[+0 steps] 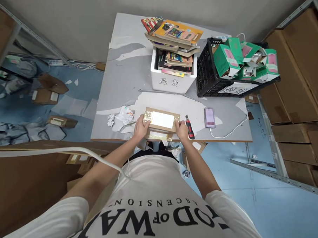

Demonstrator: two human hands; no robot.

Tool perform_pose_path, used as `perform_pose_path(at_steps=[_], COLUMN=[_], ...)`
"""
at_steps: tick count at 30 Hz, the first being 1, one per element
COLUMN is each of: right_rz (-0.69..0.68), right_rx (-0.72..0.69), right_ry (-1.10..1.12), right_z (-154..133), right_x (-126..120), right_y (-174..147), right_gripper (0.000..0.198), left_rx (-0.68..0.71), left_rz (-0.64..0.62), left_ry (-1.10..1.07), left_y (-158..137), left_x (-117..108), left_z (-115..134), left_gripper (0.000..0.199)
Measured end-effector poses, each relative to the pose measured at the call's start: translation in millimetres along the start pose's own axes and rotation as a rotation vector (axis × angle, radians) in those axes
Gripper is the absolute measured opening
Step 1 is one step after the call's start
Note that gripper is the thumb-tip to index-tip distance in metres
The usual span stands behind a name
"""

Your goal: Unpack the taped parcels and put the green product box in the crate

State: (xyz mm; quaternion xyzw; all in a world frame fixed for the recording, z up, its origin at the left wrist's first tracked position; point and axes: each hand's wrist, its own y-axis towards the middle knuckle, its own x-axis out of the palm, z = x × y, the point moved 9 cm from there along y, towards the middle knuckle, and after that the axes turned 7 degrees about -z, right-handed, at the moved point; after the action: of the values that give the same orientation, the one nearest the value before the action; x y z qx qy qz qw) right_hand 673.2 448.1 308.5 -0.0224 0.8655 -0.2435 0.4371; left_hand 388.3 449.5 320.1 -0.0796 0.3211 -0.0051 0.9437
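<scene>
A flat brown cardboard parcel (161,119) with a white label and shiny tape lies at the near edge of the grey table (124,79). My left hand (141,128) grips its left end. My right hand (181,129) grips its right end. A second taped parcel (158,135) peeks out just under it, nearer to me. A red and black utility knife (189,127) lies right beside my right hand. Crumpled white paper (123,116) sits to the left of my left hand.
A phone (209,117) on a white cable lies right of the knife. Behind stand a white box (173,79) piled with books and a black crate (210,79) of green cartons. Cardboard boxes (295,75) fill the shelves at right; scraps litter the blue floor at left.
</scene>
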Motion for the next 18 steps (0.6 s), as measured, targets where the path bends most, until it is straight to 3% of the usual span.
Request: perform_pose_path(at_steps=[2, 5, 7, 10, 13, 15, 18], right_rz=[0.003, -0.002, -0.025, 0.045, 0.114, 0.053, -0.028], right_rx=[0.01, 0.009, -0.019, 0.008, 0.102, 0.14, 0.138], right_ry=[0.019, 0.076, 0.143, 0.142, -0.024, -0.111, -0.146], right_z=[2.8, 10.4, 19.1, 47.9, 83.1, 100.5, 112.7], right_x=[1.7, 1.6, 1.6, -8.3, -15.2, -8.3, -1.4], right_y=[1.4, 7.5, 13.0, 20.1, 24.4, 28.0, 31.2], right_gripper=[0.041, 0.04, 0.04, 0.038, 0.036, 0.051, 0.055], left_rx=[0.145, 0.413, 0.512, 0.527, 0.503, 0.491, 0.489], left_rz=[0.035, -0.207, -0.309, -0.308, -0.317, -0.308, -0.303], left_ry=[0.088, 0.166, 0.178, 0.159, 0.151, 0.162, 0.182], left_y=[-4.3, -9.2, -12.6, -12.1, -12.7, -13.8, -15.8], left_x=[3.1, 36.4, 52.1, 58.4, 61.4, 61.0, 60.8], left_z=[19.6, 47.8, 53.0, 46.2, 39.2, 38.6, 41.2], left_gripper=[0.045, 0.027, 0.027, 0.029, 0.029, 0.029, 0.029])
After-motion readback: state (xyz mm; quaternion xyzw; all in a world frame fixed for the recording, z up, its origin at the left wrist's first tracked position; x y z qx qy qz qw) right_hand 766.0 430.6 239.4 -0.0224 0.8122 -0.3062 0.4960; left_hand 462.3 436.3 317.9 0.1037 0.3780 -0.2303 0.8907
